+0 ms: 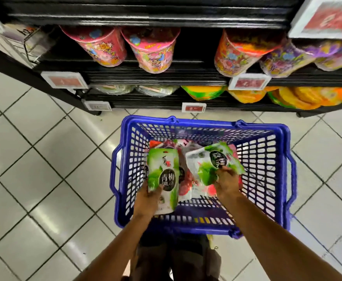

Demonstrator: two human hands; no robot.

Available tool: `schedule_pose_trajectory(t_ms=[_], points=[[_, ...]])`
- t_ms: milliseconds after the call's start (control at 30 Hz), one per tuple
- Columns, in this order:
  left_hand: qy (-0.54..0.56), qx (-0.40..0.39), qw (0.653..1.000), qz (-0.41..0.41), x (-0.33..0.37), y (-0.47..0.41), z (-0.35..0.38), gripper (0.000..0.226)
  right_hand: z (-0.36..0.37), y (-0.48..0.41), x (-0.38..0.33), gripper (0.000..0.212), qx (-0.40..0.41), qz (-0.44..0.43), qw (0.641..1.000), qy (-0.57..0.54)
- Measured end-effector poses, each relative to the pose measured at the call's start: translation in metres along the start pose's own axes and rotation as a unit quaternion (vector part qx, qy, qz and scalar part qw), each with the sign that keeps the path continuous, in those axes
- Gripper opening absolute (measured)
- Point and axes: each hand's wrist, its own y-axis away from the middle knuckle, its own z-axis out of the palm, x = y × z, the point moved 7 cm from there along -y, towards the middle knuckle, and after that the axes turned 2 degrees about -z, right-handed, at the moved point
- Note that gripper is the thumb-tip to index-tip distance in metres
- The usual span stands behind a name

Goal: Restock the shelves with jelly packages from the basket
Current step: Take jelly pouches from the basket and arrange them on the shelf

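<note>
- Two green jelly packs are gripped over the blue basket [125, 163]: left hand [147, 199] clasps one pack [163, 175], right hand [226, 181] pinches another [216, 161].
- Likely next: lifting both to the shelves [156, 78].

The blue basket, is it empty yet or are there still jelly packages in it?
Not empty: red-and-white packages lie in the blue basket under the green packages gripped by the left hand and right hand.

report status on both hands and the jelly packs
Left grip holds green plastic jelly pouch. Right grip holds second green pouch. Both over blue plastic mesh basket, red pouches inside. No obstruction seen.
</note>
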Motion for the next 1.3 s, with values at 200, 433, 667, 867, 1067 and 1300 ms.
schedule_pose_trajectory(t_ms=[200,433,667,867,1067,1300], points=[[0.089,-0.037,0.995,-0.022,0.044,0.046,-0.021,0.008,-0.041,0.077,-0.046,0.050,-0.104,-0.090,0.990,0.039],[0.139,-0.100,0.985,0.000,0.146,0.150,-0.056,0.029,-0.048,0.216,-0.162,0.069,-0.306,-0.123,0.943,0.041],[0.193,-0.136,0.963,0.130,0.296,0.315,-0.102,0.058,-0.046,0.378,-0.321,0.090,-0.347,-0.221,0.909,0.067],[0.237,-0.122,0.942,0.207,0.382,0.434,-0.142,0.087,-0.059,0.498,-0.406,0.068,-0.331,-0.247,0.910,0.031],[0.286,-0.107,0.901,0.308,0.448,0.521,-0.183,0.075,-0.066,0.582,-0.453,0.049,-0.382,-0.236,0.893,0.034],[0.287,-0.092,0.854,0.425,0.514,0.614,-0.231,0.055,-0.052,0.672,-0.508,0.049,-0.404,-0.380,0.830,0.048]])
